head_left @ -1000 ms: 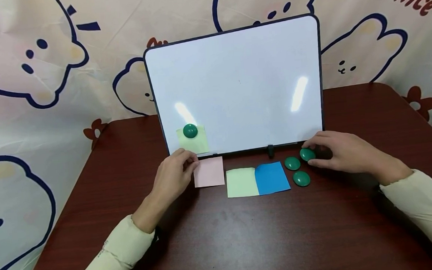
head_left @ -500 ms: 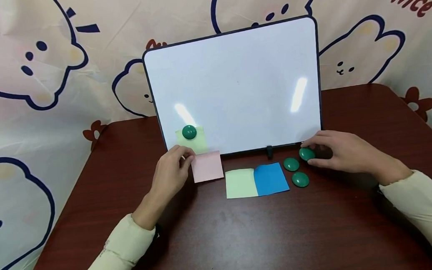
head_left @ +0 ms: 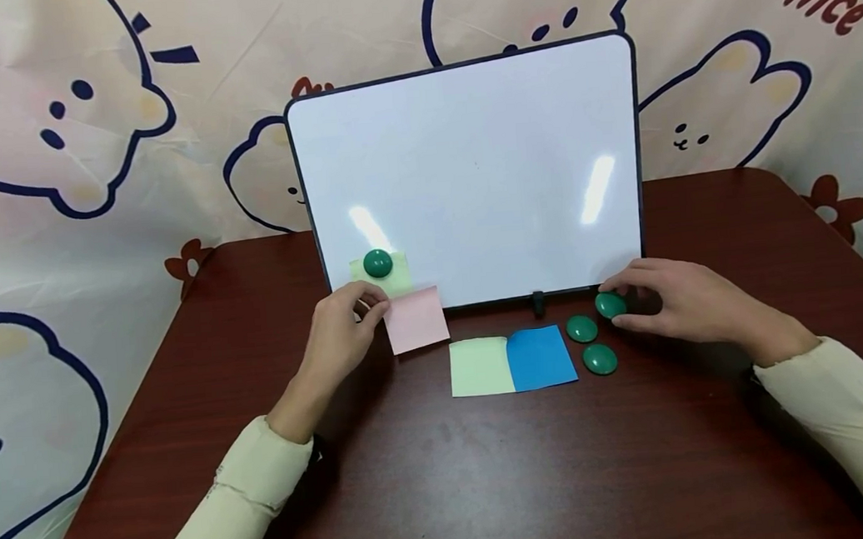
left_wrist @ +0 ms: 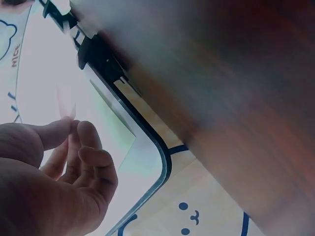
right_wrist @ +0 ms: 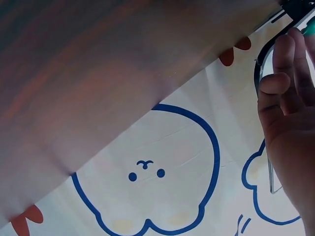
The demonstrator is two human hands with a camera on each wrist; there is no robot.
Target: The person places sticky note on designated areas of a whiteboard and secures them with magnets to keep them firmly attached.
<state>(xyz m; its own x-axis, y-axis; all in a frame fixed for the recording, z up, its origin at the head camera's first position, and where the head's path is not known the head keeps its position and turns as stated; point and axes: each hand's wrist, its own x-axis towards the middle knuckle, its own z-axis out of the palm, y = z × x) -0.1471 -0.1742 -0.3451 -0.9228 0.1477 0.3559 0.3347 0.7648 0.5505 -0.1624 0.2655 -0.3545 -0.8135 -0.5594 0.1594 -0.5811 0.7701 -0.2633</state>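
Observation:
My left hand [head_left: 341, 326] pinches the pink sticky note [head_left: 416, 321] by its left edge, thumb against fingertips. The note is raised and tilted, overlapping the lower edge of the whiteboard [head_left: 470, 175] and part of a pale green note [head_left: 400, 283] there. A green round magnet [head_left: 378, 263] sits on that pale green note. On the right, my right hand [head_left: 681, 298] holds another green magnet [head_left: 610, 304] between thumb and fingers, near the board's lower right corner. In the right wrist view only a bit of this magnet [right_wrist: 310, 28] shows past the fingers.
A second pale green note [head_left: 480, 368] and a blue note [head_left: 543, 358] lie side by side on the dark wooden table [head_left: 491, 474]. Two more green magnets [head_left: 582, 328] [head_left: 600, 360] lie right of them. A black clip foot [head_left: 538, 303] juts from the board's bottom edge.
My left hand has lifted the pink note from the table up toward the board, and the note has tilted. The right hand stays almost in place with its magnet.

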